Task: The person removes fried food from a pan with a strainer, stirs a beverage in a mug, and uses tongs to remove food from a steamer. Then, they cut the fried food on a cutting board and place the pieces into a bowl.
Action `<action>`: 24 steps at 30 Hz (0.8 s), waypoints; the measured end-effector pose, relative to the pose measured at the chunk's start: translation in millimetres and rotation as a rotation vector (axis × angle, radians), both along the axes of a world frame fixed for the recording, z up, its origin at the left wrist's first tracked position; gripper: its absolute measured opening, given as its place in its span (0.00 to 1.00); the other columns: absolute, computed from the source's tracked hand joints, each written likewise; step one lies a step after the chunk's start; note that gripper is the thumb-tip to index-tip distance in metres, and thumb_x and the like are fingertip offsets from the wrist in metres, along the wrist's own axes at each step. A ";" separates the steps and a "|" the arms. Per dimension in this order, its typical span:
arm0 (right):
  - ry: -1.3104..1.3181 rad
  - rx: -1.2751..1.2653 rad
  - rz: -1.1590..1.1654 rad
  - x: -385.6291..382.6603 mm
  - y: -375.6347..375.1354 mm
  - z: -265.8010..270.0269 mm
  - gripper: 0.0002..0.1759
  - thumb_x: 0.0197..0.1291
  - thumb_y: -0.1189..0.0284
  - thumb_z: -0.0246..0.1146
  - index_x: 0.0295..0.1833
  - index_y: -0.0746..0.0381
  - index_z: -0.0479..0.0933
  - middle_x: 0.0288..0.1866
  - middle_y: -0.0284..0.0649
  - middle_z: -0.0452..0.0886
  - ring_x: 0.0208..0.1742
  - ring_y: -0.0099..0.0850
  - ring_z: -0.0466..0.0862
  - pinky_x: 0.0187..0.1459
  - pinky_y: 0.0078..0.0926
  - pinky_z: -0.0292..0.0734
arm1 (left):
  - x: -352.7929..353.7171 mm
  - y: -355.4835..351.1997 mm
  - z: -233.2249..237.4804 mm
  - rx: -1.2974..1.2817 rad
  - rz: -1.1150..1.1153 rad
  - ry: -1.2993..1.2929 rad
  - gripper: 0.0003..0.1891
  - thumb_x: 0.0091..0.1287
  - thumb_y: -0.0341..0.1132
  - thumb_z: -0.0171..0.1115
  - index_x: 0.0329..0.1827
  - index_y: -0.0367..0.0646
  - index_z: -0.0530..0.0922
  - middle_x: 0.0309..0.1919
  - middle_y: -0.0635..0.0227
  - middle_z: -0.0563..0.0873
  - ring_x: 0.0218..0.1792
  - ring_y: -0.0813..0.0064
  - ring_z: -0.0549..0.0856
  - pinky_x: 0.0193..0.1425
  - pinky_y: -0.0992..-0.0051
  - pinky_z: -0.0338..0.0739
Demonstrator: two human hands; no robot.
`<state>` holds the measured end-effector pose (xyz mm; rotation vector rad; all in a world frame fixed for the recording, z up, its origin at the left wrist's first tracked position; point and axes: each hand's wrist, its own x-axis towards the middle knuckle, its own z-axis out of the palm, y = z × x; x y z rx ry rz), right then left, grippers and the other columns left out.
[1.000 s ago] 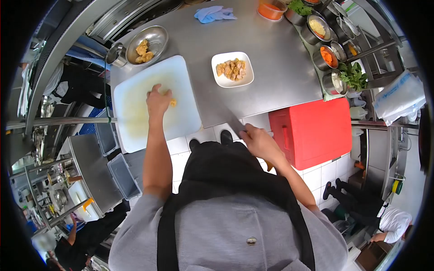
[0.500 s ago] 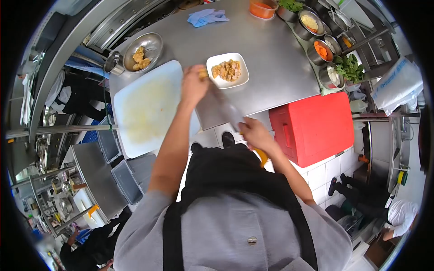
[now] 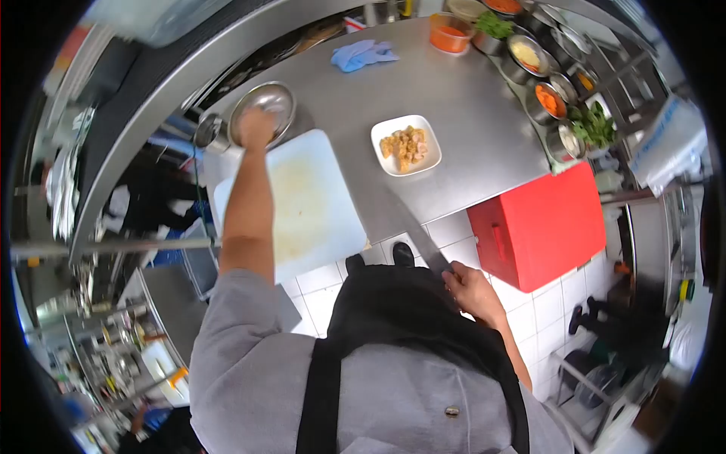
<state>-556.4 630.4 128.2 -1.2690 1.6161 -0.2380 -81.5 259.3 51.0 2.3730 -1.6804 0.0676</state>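
My left hand (image 3: 255, 127) reaches into a round metal bowl (image 3: 276, 98) at the back left; its fingers are blurred, and what they touch is hidden. My right hand (image 3: 470, 290) is wrapped round the handle of a large knife (image 3: 422, 240), whose blade points up and left past the counter's front edge. Pieces of cooked, golden-brown food (image 3: 406, 147) lie in a white square dish (image 3: 383, 130) on the steel counter. A white cutting board (image 3: 314, 204) with yellowish stains lies below the metal bowl, left of the dish.
A blue cloth (image 3: 363, 55) lies at the counter's back. Along the right stand an orange container (image 3: 451, 34), metal pots of carrots (image 3: 550, 101) and leafy greens (image 3: 594, 125). A red box (image 3: 541, 227) stands beside the counter's front right. A metal cup (image 3: 209, 132) is at the left.
My left hand has moved from beside the white dish to the metal bowl. My right hand and the knife have moved away from the dish, and the camera view has shifted.
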 end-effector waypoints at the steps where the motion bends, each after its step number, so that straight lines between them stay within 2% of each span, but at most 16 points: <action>1: 0.027 0.013 0.044 9.0 2.7 4.7 0.17 0.72 0.63 0.58 0.40 0.68 0.76 0.27 0.54 0.82 0.29 0.52 0.82 0.36 0.46 0.75 | 10.3 -5.6 5.8 0.095 0.012 -0.059 0.28 0.62 0.51 0.65 0.53 0.33 0.82 0.55 0.45 0.85 0.58 0.49 0.86 0.63 0.60 0.81; 3: 0.046 -0.021 0.008 25.5 5.3 9.1 0.16 0.72 0.62 0.58 0.40 0.67 0.76 0.28 0.55 0.82 0.33 0.55 0.82 0.39 0.48 0.75 | 31.7 -25.8 -6.5 0.232 0.033 -0.113 0.32 0.60 0.54 0.66 0.57 0.34 0.82 0.62 0.43 0.81 0.60 0.51 0.85 0.66 0.61 0.79; 5: 0.077 -0.063 0.118 40.6 10.6 7.4 0.16 0.72 0.62 0.58 0.41 0.67 0.76 0.28 0.56 0.82 0.34 0.57 0.83 0.40 0.51 0.76 | 82.9 -73.5 -67.7 0.325 -0.011 -0.138 0.34 0.58 0.53 0.68 0.59 0.33 0.81 0.66 0.42 0.78 0.62 0.51 0.84 0.69 0.62 0.77; 6: 0.047 -0.075 0.123 47.8 11.7 9.3 0.16 0.72 0.62 0.58 0.43 0.67 0.76 0.29 0.57 0.82 0.36 0.59 0.83 0.41 0.53 0.76 | 71.1 -74.7 -66.6 0.331 -0.043 -0.130 0.34 0.58 0.53 0.68 0.59 0.33 0.81 0.66 0.42 0.78 0.62 0.51 0.84 0.69 0.62 0.77; 8: 0.051 -0.083 0.113 60.3 17.0 2.7 0.15 0.72 0.63 0.58 0.44 0.67 0.76 0.29 0.58 0.82 0.36 0.59 0.83 0.40 0.53 0.76 | 66.9 -65.7 -49.8 0.317 0.133 0.038 0.35 0.54 0.50 0.72 0.61 0.34 0.80 0.63 0.45 0.81 0.63 0.51 0.83 0.69 0.63 0.77; 11: 0.071 -0.110 0.132 75.2 17.8 -0.4 0.15 0.72 0.63 0.58 0.44 0.66 0.76 0.30 0.59 0.83 0.37 0.60 0.83 0.40 0.54 0.76 | 67.5 -65.2 -25.8 0.387 -0.018 0.064 0.36 0.52 0.47 0.74 0.62 0.35 0.79 0.57 0.46 0.85 0.61 0.51 0.84 0.67 0.62 0.77; 12: 0.088 -0.116 0.141 80.4 17.5 -0.5 0.15 0.72 0.63 0.58 0.44 0.66 0.76 0.31 0.60 0.83 0.37 0.61 0.83 0.40 0.55 0.76 | 63.6 -56.2 -8.0 0.363 -0.009 0.191 0.31 0.54 0.48 0.73 0.58 0.36 0.82 0.51 0.48 0.88 0.56 0.50 0.86 0.62 0.60 0.80; 13: 0.086 -0.113 0.146 85.7 16.3 -0.6 0.15 0.72 0.63 0.58 0.44 0.66 0.76 0.31 0.60 0.83 0.37 0.61 0.83 0.40 0.55 0.76 | 63.4 -45.6 -2.8 0.366 -0.004 0.190 0.31 0.54 0.48 0.73 0.58 0.36 0.82 0.51 0.48 0.88 0.56 0.50 0.86 0.62 0.60 0.80; 15: 0.092 -0.100 0.143 93.9 9.3 -1.4 0.15 0.71 0.63 0.57 0.44 0.66 0.77 0.32 0.62 0.83 0.38 0.62 0.83 0.42 0.56 0.76 | 63.9 -24.0 7.2 -0.175 -0.223 0.047 0.27 0.56 0.47 0.72 0.53 0.36 0.83 0.50 0.49 0.88 0.50 0.50 0.88 0.57 0.58 0.81; 17: 0.077 -0.124 0.136 100.4 1.4 -13.4 0.16 0.71 0.63 0.57 0.44 0.66 0.77 0.33 0.62 0.83 0.38 0.63 0.83 0.43 0.56 0.77 | 32.5 44.5 57.0 -0.214 -0.258 0.235 0.24 0.57 0.44 0.73 0.52 0.37 0.82 0.48 0.49 0.89 0.52 0.50 0.87 0.57 0.58 0.80; 19: 0.056 -0.137 0.145 110.1 -6.5 -26.9 0.16 0.71 0.63 0.57 0.44 0.67 0.77 0.34 0.63 0.83 0.39 0.63 0.84 0.43 0.56 0.77 | 11.4 125.3 69.5 -0.072 -0.339 0.535 0.25 0.57 0.41 0.74 0.55 0.38 0.80 0.47 0.48 0.86 0.54 0.50 0.84 0.58 0.57 0.79; 21: 0.048 -0.190 0.127 121.7 -19.1 -37.1 0.16 0.71 0.63 0.57 0.45 0.67 0.77 0.34 0.63 0.83 0.40 0.62 0.84 0.44 0.55 0.77 | -17.1 197.5 41.4 -0.020 -0.199 0.414 0.26 0.57 0.40 0.75 0.56 0.38 0.78 0.47 0.47 0.83 0.52 0.47 0.83 0.57 0.56 0.79; 23: -0.025 -0.152 0.171 135.5 -37.1 -41.3 0.16 0.71 0.63 0.57 0.44 0.68 0.77 0.34 0.63 0.83 0.40 0.63 0.83 0.44 0.55 0.77 | -39.5 245.3 3.1 -0.033 -0.090 0.455 0.28 0.58 0.42 0.75 0.58 0.38 0.77 0.48 0.46 0.80 0.48 0.45 0.83 0.55 0.55 0.79; 24: -0.058 -0.182 0.164 144.3 -45.0 -50.9 0.16 0.73 0.64 0.56 0.41 0.68 0.75 0.26 0.56 0.81 0.28 0.50 0.82 0.33 0.46 0.76 | -47.1 262.0 -15.3 -0.078 -0.064 0.453 0.28 0.58 0.42 0.75 0.58 0.38 0.77 0.49 0.45 0.80 0.48 0.45 0.83 0.56 0.55 0.78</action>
